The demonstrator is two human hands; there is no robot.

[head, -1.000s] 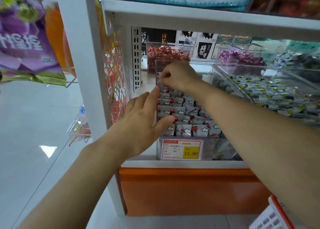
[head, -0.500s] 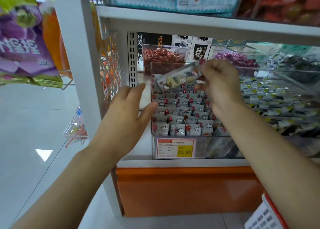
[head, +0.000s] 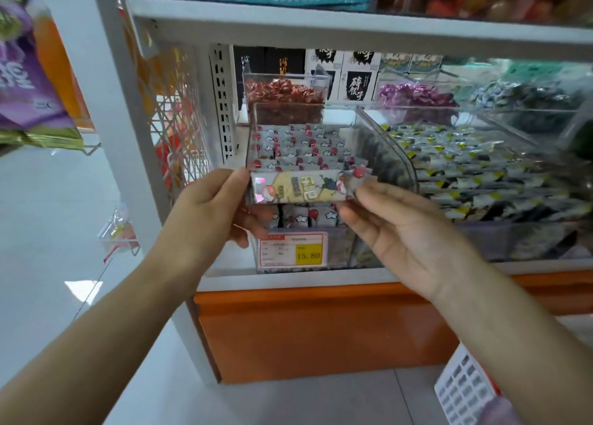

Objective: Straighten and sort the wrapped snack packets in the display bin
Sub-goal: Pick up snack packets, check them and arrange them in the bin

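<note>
A long silver and yellow snack packet [head: 301, 187] is held level in front of the clear display bin [head: 388, 145]. My left hand [head: 208, 209] pinches its left end between thumb and fingers. My right hand [head: 401, 232] pinches its right end, palm turned up. Behind the packet, the bin holds several rows of small grey packets with red spots [head: 301, 148], standing upright. A price tag reading 15.80 [head: 293, 253] sits on the bin's front.
A neighbouring clear bin [head: 487, 174] holds black, white and yellow packets. Bins of red sweets [head: 285, 103] and purple sweets [head: 417, 95] stand behind. A white shelf [head: 353, 26] runs overhead, a white post [head: 128, 119] stands left, an orange base [head: 321, 328] below.
My right hand drew the long packet out of the bin's back and brought it down in front. My left hand left the bin's side and took hold of the packet's left end.
</note>
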